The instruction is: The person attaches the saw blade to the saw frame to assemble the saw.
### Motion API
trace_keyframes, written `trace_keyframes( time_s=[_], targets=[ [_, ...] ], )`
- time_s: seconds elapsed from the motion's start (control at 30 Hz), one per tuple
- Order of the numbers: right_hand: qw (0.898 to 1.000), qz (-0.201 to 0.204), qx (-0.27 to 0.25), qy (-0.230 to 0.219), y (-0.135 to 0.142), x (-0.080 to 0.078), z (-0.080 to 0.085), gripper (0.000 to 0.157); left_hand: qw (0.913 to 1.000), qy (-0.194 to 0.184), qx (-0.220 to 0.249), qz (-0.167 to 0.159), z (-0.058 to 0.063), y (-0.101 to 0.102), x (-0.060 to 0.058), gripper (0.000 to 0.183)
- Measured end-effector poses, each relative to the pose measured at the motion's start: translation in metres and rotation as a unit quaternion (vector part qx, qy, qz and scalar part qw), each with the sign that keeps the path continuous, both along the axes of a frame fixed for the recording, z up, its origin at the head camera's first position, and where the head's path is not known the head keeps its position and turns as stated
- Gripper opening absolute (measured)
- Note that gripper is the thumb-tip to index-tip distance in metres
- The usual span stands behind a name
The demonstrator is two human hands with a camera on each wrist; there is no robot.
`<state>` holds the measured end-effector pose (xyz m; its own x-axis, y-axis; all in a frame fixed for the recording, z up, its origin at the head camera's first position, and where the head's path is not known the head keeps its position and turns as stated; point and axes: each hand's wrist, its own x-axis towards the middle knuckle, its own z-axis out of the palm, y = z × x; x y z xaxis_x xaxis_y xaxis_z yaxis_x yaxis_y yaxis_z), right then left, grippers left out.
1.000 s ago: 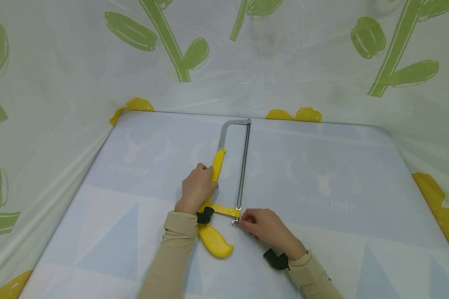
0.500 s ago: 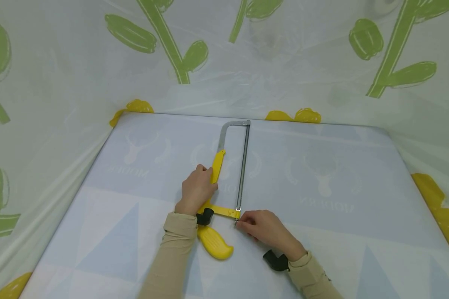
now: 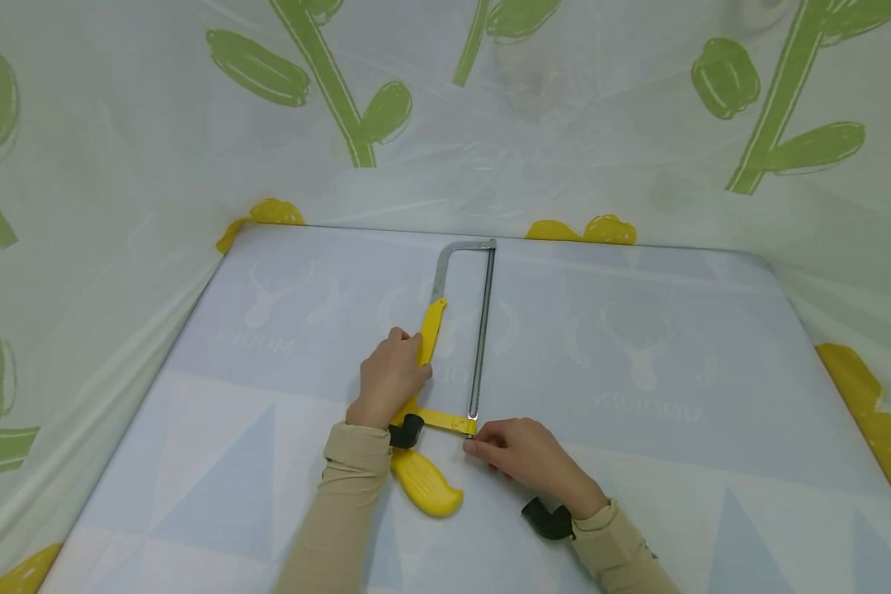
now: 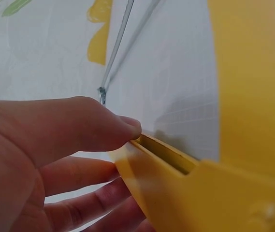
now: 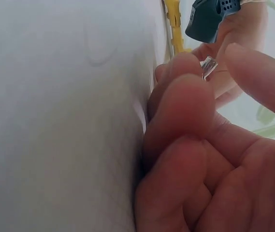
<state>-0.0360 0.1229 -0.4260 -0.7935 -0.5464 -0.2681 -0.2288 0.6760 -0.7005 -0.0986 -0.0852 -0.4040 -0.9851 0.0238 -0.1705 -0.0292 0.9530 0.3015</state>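
A hacksaw (image 3: pixel 433 323) with a yellow and grey metal frame lies flat on the table, its blade (image 3: pixel 483 330) on the right side. The yellow handle (image 3: pixel 426 485) points toward the person. My left hand (image 3: pixel 392 375) grips the yellow part of the frame; in the left wrist view the thumb rests on the edge of the hollow yellow bar (image 4: pixel 151 186), fingers under it. My right hand (image 3: pixel 530 455) is at the blade's near end, pinching the wing nut (image 5: pixel 208 66) between thumb and index finger. Those fingertips mostly hide the nut in the head view.
The table (image 3: pixel 713 330) has a pale blue and white cloth with deer and triangle prints. Behind it hangs a white sheet (image 3: pixel 564 157) with green leaf patterns. A dark wrist-camera mount (image 3: pixel 548 518) sits on the right wrist, another on the left (image 3: pixel 408 431).
The right hand's fingertips have shifted slightly left over the wing nut, whose wings showed one second ago. The left hand and hacksaw have stayed in place.
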Motion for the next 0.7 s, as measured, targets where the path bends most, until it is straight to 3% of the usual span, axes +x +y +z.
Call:
trace_keyframes(
  time_s=[0.7],
  targets=[
    [1.000,0.012,-0.008,-0.010,0.0013,-0.0015,-0.0006,0.015,1.0000,0.004,0.008,0.000,-0.0016,-0.0004,-0.0002,0.049]
  ],
)
